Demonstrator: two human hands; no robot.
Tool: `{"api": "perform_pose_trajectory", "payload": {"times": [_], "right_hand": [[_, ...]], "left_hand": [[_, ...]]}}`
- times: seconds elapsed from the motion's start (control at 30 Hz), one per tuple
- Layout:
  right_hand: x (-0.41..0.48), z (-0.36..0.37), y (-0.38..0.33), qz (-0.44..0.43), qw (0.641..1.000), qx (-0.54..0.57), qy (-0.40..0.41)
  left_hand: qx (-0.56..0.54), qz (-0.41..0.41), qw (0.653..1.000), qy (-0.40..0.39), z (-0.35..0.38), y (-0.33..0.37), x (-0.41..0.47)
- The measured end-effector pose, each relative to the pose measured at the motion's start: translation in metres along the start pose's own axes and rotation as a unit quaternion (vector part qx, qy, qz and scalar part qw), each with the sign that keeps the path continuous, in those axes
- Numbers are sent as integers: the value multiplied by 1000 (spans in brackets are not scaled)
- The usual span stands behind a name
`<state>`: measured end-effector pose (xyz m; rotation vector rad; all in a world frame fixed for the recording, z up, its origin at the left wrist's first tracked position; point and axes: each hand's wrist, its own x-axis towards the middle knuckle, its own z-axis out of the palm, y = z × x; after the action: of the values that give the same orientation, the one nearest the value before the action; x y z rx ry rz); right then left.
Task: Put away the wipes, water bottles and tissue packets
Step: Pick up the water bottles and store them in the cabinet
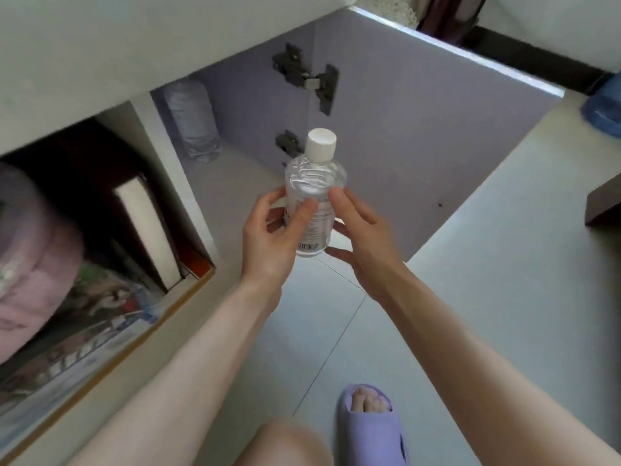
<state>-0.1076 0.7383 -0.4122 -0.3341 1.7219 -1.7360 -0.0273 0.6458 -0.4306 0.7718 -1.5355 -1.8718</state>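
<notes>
I hold a clear water bottle (pixel 314 183) with a white cap upright in front of an open cabinet. My left hand (pixel 268 243) wraps its lower half, thumb across the label. My right hand (pixel 366 237) touches the bottle's right side with the thumb, and its spread fingers lie behind and under the base. A second clear water bottle (pixel 193 122) stands inside the cabinet against the back left wall. No wipes or tissue packets can be made out.
The cabinet door (pixel 420 129) hangs open to the right on dark hinges (pixel 309 79). A left compartment holds books (pixel 144 223) and blurred packets. A pink object (pixel 33 247) is at far left. My foot in a purple slipper (pixel 373 428) rests on the tiled floor.
</notes>
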Motion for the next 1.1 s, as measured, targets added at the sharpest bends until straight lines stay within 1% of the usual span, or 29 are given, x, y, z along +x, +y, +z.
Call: {"api": "perform_pose_trajectory", "payload": {"times": [0.13,0.27,0.53,0.63,0.87,0.97,1.1], "right_hand": [[43,26,5,13,999,8,-30],[79,43,7,6,998,19,-58],[134,63,16,10,995,14,-95],[144,70,17,0,994,22,-103],[177,95,20,1,991,76,-108],[184,102,18,3,988,105,-113],[195,112,14,4,989,93,-113]], "left_hand": [[-16,29,998,44,-16,-7,35],[-35,55,995,73,-23,-13,64],[-65,68,985,141,-29,-36,110],[-82,75,980,164,-31,-39,119],[-113,101,955,254,-33,-46,155],[-120,99,948,277,-31,-46,166],[-134,96,937,310,-27,-45,181]]}}
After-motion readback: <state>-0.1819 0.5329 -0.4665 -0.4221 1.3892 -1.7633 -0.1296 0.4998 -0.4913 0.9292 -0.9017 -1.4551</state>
